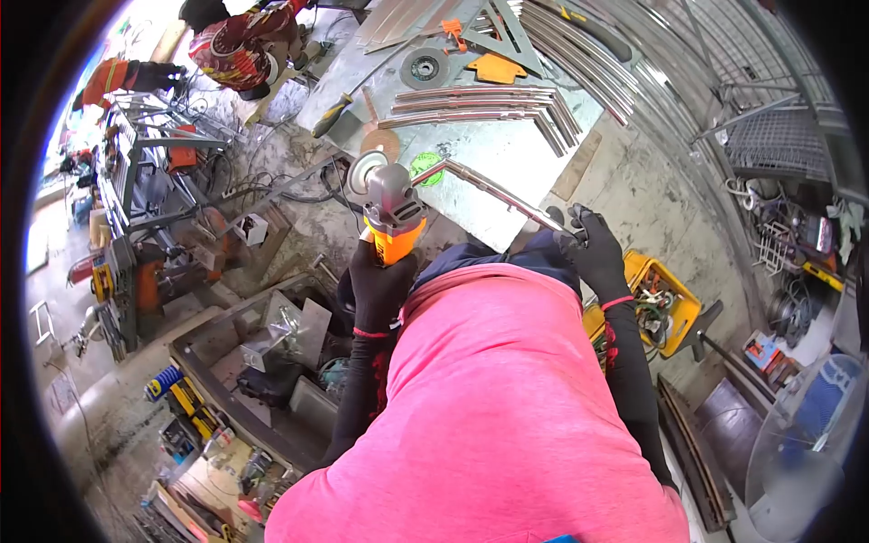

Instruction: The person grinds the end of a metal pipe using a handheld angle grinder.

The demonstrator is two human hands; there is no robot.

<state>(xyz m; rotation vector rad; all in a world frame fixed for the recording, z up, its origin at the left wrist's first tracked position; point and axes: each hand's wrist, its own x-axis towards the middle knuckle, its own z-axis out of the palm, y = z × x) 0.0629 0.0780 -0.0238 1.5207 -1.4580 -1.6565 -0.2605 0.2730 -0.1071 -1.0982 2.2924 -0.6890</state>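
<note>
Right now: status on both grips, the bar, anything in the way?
Left grip: orange grinder. Right grip: one end of bent metal bar. Green disc near the bar's bend, possibly in the way.

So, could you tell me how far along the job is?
The bent, shiny metal pieces grouped on the pale work surface look done. The left grip holds an orange-and-grey angle grinder; the right grip holds another bent piece, probably in progress. The long silvery bars beyond may remain; I can't be sure.
</note>
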